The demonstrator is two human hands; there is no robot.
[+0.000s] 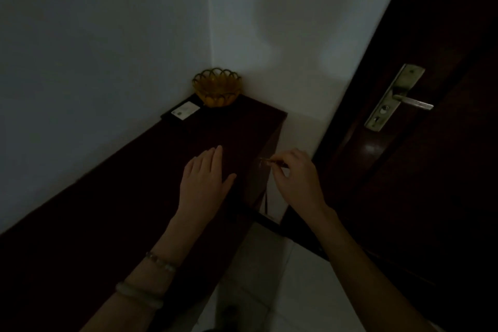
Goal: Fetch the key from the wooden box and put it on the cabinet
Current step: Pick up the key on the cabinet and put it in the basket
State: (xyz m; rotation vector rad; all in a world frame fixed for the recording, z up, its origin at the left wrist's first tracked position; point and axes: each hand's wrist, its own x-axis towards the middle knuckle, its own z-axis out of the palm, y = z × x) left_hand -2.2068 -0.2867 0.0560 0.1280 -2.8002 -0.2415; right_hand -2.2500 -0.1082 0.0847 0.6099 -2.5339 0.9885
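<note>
Right hand pinched shut on small thin metal key, held just beyond right edge of dark wooden cabinet top; key's long axis pointed left toward cabinet. Left hand laid flat, fingers spread, empty, on cabinet top. Wooden box not discernible.

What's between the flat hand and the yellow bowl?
Only bare dark cabinet top lies between the left hand and the yellow bowl, as the head view shows.

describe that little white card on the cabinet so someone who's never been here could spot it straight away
Find the long dark cabinet running along the wall into the corner. At its far end sits an amber scalloped bowl; the card lies flat just left of it, the only pale rectangular thing there.
</note>
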